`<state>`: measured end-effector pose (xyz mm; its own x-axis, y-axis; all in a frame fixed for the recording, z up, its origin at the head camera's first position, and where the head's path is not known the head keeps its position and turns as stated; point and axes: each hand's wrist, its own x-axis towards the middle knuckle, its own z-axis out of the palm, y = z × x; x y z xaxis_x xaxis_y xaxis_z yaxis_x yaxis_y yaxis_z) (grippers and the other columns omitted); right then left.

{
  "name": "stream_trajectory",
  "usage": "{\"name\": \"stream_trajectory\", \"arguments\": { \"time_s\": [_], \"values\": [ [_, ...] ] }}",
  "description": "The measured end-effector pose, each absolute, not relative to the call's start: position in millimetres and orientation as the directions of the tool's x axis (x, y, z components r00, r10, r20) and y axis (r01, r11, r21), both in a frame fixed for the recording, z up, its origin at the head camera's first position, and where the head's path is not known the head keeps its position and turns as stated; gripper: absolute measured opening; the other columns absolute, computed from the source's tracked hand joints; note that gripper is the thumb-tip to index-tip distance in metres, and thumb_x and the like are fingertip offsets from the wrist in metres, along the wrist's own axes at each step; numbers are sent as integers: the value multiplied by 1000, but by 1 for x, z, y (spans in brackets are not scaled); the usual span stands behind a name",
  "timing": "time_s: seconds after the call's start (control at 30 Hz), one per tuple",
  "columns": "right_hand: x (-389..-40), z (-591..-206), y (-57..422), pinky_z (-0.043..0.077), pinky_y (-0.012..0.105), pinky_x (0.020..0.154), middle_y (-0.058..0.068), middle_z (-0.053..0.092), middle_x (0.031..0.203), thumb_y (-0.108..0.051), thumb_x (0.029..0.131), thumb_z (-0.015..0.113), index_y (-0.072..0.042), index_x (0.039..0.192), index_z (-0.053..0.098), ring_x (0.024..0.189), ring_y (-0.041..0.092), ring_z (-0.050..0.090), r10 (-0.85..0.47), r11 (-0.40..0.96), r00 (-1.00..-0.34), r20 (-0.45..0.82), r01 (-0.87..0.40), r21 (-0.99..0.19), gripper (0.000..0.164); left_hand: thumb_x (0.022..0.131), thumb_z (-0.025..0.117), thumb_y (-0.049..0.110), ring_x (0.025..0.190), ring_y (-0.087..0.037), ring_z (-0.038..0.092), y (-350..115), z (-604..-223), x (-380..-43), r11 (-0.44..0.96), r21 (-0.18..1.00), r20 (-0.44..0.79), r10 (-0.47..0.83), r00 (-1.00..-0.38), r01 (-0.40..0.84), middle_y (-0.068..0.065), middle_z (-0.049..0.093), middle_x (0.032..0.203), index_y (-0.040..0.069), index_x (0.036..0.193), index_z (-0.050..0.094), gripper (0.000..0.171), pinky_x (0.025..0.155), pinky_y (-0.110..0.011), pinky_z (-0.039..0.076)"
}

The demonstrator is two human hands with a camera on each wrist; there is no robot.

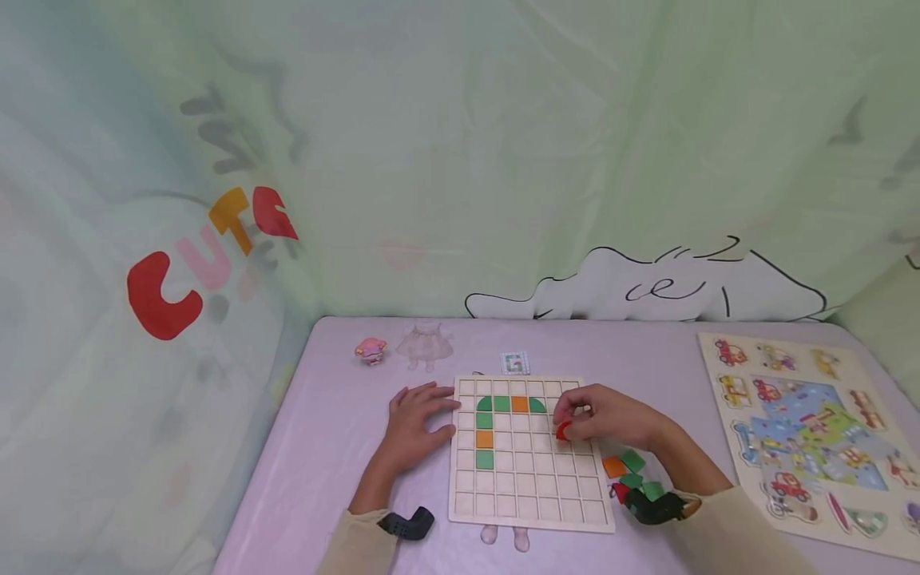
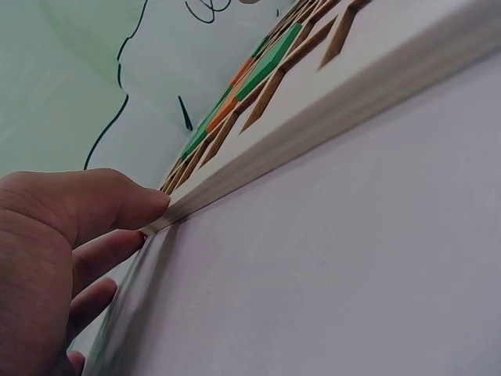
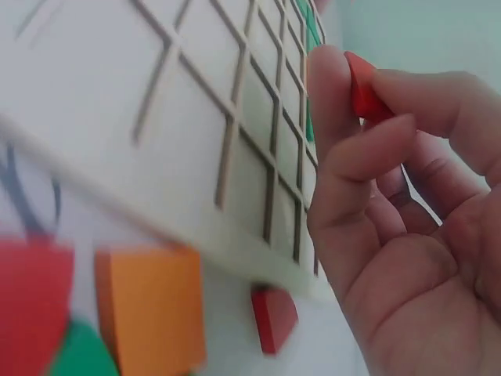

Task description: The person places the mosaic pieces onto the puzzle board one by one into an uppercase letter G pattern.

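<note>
A wooden grid board (image 1: 528, 507) lies on the table, with green tiles and orange tiles set in its upper left cells as a bent row. The fingertips and thumb of my left hand (image 1: 417, 423) touch the board's left edge, fingers spread and loosely extended; the left wrist view shows the thumb (image 2: 129, 205) against that edge. Over the right part of the grid, my right hand (image 1: 607, 415) pinches a small red tile (image 3: 366, 90) between thumb and fingers. Next to the row's right end, a rounded green tile (image 1: 537, 406) sits near that hand.
Loose green tiles (image 1: 632, 461), an orange tile (image 1: 614, 466) and red tiles lie by the board's right edge, close under the right forearm. A pattern card (image 1: 514, 362) and a pink figurine (image 1: 371, 350) are behind. A picture puzzle board (image 1: 726, 399) occupies the right side.
</note>
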<state>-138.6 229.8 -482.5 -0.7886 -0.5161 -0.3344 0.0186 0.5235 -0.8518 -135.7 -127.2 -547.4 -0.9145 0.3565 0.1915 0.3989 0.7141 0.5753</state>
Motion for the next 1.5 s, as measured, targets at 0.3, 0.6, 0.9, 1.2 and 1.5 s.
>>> {"name": "stream_trajectory", "arguments": {
  "time_s": [0.3,0.6,0.9,1.2,1.5],
  "values": [
    [-136,-487,197,52,27,77,5,71,90,-21,87,80,-9,105,69,86,21,63,-595,478,-732,-331,8,-878,23,87,75,26,145,-24,45,-127,-549,-136,721,562,196,361,-912,406,5,63,143,26,120,74,33,119,-65,19],
    [-135,-482,168,54,26,76,3,73,91,-18,89,78,-13,102,75,84,18,64,-672,447,-683,-285,-67,-892,14,88,75,26,145,-25,45,-127,-547,-137,718,571,183,362,-914,398,4,62,143,25,121,73,33,120,-64,17],
    [-133,-486,152,54,25,71,3,71,85,-13,89,77,-13,102,74,76,14,63,-693,414,-657,-297,-26,-910,14,88,75,27,145,-25,45,-128,-548,-138,715,573,182,365,-913,400,5,62,143,25,121,73,33,120,-64,17],
    [-125,-487,134,53,25,72,1,71,86,-9,85,79,-19,98,77,81,16,63,-676,442,-682,-278,-74,-894,17,88,75,26,145,-25,45,-129,-551,-139,710,570,194,373,-907,413,5,62,144,25,121,73,34,120,-64,17],
    [-113,-488,122,56,26,61,1,72,72,-5,81,82,-14,86,76,63,13,66,-637,495,-708,-305,-71,-866,12,87,74,27,145,-26,45,-130,-553,-139,711,563,207,372,-905,421,5,62,143,26,121,73,34,118,-66,19]
  ]
}}
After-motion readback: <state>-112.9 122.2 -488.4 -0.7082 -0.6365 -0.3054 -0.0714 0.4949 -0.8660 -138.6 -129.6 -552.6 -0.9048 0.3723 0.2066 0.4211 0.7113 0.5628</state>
